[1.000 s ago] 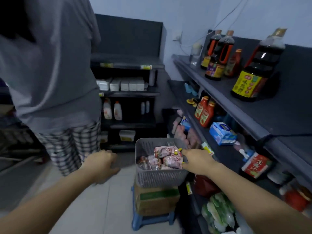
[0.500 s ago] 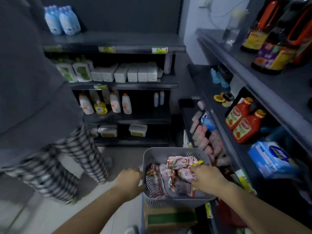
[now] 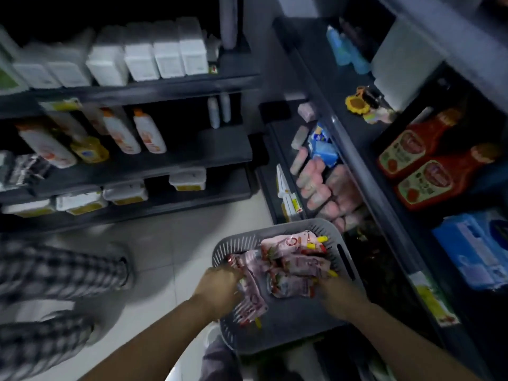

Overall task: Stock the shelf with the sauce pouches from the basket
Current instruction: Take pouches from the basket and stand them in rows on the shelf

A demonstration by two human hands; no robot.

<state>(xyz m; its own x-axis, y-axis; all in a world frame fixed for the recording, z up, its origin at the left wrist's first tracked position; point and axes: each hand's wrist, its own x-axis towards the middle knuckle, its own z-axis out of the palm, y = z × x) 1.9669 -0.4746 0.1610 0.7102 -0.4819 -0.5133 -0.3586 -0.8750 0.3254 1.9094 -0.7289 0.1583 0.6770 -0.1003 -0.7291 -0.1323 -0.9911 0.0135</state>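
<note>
Head view: the sauce pouches (image 3: pixel 294 257) lie piled in the grey basket (image 3: pixel 291 325), lower middle of the frame. I judge the picking step is in hand; the next move needs a lift to the shelf (image 3: pixel 354 160) at right. The left hand (image 3: pixel 220 287) curls on a long pouch (image 3: pixel 251 298). The right hand (image 3: pixel 335 295) touches the pile, but its fingers are hidden, so I cannot tell its grip.

Head view, steeply down, close over basket (image 3: pixel 277 329)

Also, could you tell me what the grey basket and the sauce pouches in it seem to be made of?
The basket looks like matte grey moulded plastic, going by its slotted walls and handle cut-out. The sauce pouches seem glossy flexible plastic film: they crumple and catch light, though blur leaves that open.
</note>
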